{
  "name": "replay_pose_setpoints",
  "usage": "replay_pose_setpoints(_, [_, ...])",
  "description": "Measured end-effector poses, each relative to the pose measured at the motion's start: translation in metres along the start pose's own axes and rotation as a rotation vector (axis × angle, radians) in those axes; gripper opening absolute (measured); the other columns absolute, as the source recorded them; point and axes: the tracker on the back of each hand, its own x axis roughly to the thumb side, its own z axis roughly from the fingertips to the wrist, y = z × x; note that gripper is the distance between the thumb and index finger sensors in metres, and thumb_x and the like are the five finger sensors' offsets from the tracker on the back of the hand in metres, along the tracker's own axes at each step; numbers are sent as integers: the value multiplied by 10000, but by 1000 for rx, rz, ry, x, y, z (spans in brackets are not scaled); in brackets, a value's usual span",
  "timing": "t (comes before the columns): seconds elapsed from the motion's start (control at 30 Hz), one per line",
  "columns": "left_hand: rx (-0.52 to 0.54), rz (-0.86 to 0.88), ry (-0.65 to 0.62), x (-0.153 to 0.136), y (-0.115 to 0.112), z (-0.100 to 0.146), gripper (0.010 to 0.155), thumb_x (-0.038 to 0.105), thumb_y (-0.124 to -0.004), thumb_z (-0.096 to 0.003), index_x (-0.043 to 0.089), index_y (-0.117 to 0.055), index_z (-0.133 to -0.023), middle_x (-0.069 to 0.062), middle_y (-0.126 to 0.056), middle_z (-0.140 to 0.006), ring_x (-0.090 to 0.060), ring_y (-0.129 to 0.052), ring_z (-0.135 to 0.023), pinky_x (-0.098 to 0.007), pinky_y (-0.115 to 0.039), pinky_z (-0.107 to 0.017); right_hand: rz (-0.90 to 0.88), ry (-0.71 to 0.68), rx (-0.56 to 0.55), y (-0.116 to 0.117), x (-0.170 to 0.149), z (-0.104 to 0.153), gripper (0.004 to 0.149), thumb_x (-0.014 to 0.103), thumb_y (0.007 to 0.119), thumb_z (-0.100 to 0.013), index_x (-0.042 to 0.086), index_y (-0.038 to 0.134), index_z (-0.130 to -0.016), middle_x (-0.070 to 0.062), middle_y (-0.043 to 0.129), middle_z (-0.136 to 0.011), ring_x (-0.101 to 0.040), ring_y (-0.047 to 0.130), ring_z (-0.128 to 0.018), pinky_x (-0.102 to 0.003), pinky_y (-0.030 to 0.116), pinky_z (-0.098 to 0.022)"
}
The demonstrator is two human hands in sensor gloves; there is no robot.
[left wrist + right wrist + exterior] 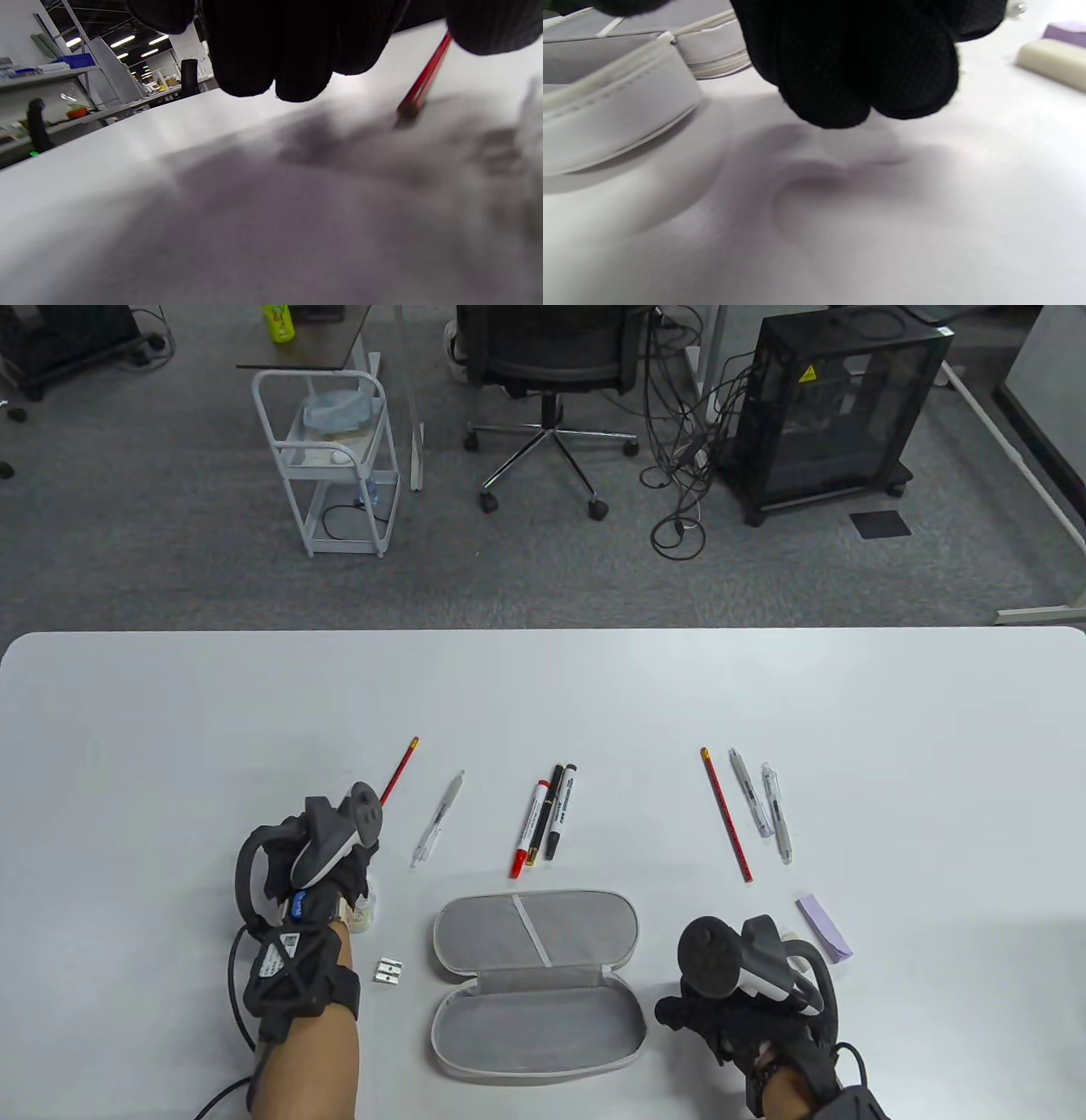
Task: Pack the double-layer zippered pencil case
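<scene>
The grey pencil case (536, 984) lies open flat at the front middle, both halves empty; its rim shows in the right wrist view (619, 106). My left hand (366, 848) hovers over the near end of a red pencil (400, 770) left of the case. In the left wrist view the fingers (275, 55) hang spread above the table, and the pencil (424, 80) runs between them, its tip on the table. My right hand (689, 1014) rests right of the case, fingers (848, 84) curled together and holding nothing.
Behind the case lie a white pen (439, 819), a red marker (530, 827), a black marker (560, 812), a second red pencil (727, 814) and two clear pens (764, 802). A purple-sleeved eraser (824, 927) lies by my right hand, a metal sharpener (389, 971) by my left wrist.
</scene>
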Motion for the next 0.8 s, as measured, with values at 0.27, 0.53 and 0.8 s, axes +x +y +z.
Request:
replay_pose_setpoints(0.27, [-91, 10, 58, 9, 6, -28, 534, 526, -854, -327, 254, -854, -787, 18, -972, -796, -284, -987, -729, -556, -635, -708, -27, 6, 13, -1, -3, 0, 674, 618, 701, -357, 125, 894, -774, -29, 1035, -568, -295, 993, -526, -515, 680, -589])
replay_pose_setpoints(0.53, [-129, -89, -79, 19, 2, -38, 511, 479, -783, -351, 157, -833, -745, -34, -1021, -610, -275, -1032, -512, -546, -658, -698, -29, -3, 43, 2, -2, -2, 626, 597, 718, -375, 128, 915, -740, -26, 1039, -560, -292, 997, -522, -514, 684, -586])
replay_pose_setpoints(0.8, [-53, 45, -90, 4, -8, -33, 524, 518, -747, -348, 159, -816, -723, -23, -989, -515, -268, -985, -441, -533, -679, -660, -38, -23, 36, 2, -1, -1, 626, 598, 712, -379, 134, 901, -754, -18, 1031, -571, -285, 992, -530, -510, 681, -591])
